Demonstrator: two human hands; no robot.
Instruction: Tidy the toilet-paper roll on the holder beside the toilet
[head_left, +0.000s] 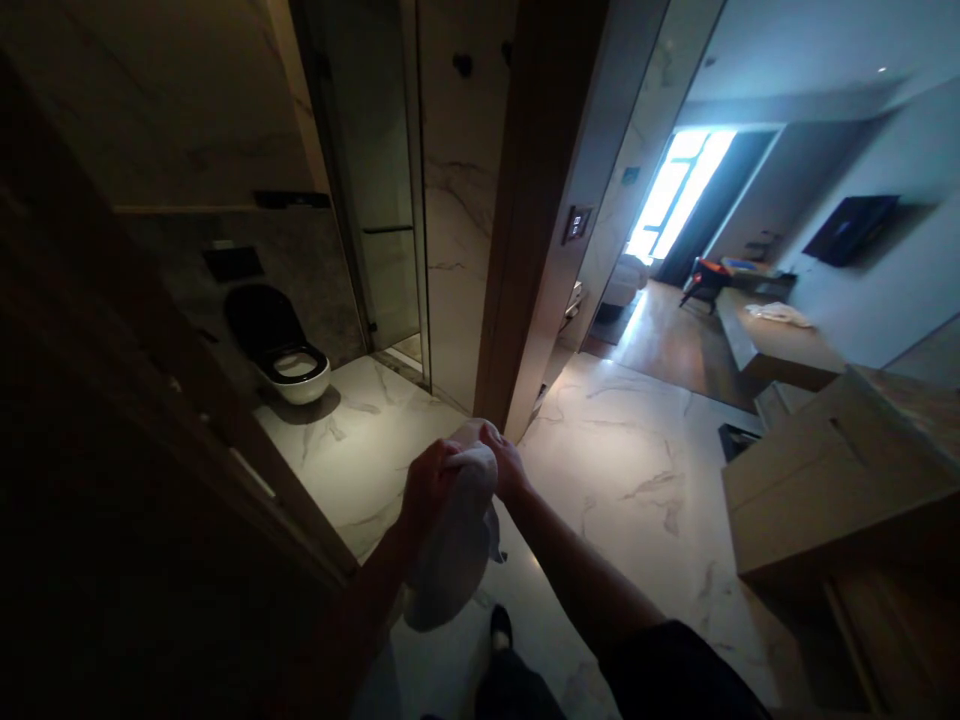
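Both hands clenched on white cloth [457, 530]: left hand [429, 487] and right hand [506, 462] grip its top, long axis hanging down, near the doorframe [525, 250]

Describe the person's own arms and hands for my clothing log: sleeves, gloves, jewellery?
Both hands, left hand and right hand, are bare, without gloves. Both forearms are uncovered. A dark short sleeve covers the right upper arm. The dim light shows no watch or rings.

Two hands, left [427, 487] and right [507, 464], one white towel [456, 540], one toilet [289, 362], one wall-mounted television [850, 228].
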